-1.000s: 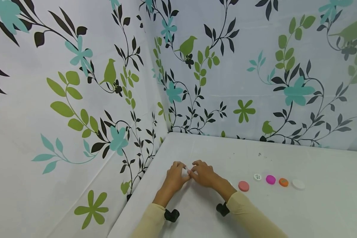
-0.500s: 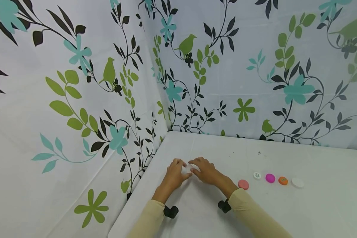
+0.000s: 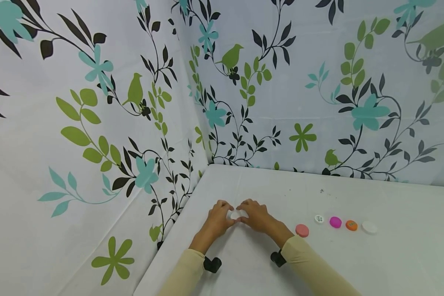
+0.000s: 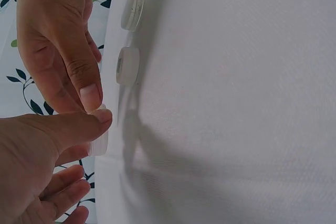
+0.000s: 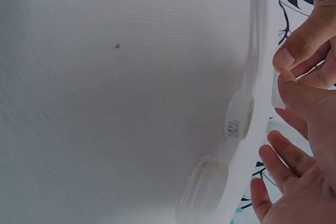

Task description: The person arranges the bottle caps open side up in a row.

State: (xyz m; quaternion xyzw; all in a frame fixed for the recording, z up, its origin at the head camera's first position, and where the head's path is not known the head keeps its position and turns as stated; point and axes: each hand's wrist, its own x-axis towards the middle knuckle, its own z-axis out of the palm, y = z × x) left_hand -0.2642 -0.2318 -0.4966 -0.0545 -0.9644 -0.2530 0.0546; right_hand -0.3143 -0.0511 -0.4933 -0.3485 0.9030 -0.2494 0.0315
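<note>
My left hand (image 3: 218, 218) and right hand (image 3: 255, 216) meet over the left part of the table. Between their fingertips is a small round translucent white cap (image 4: 98, 142). The left thumb and fingers pinch it in the left wrist view. From above it in that view, the right thumb (image 4: 90, 97) comes down to its edge. In the right wrist view the right thumb lies across the cap (image 5: 277, 92), and the other right fingers (image 5: 283, 166) spread away. Fingertips hide part of the cap.
Two white caps sit close by in the right wrist view: a printed cap (image 5: 239, 116) and a ridged cap (image 5: 205, 190). Right of the hands is a row with a coral cap (image 3: 302, 230), printed white cap (image 3: 319, 219), magenta cap (image 3: 335, 222), orange cap (image 3: 351, 225) and white cap (image 3: 369, 227).
One second ago only a thin white edge showed between my fingertips. More white shows between them now. Both hands have shifted only slightly, staying together.
</note>
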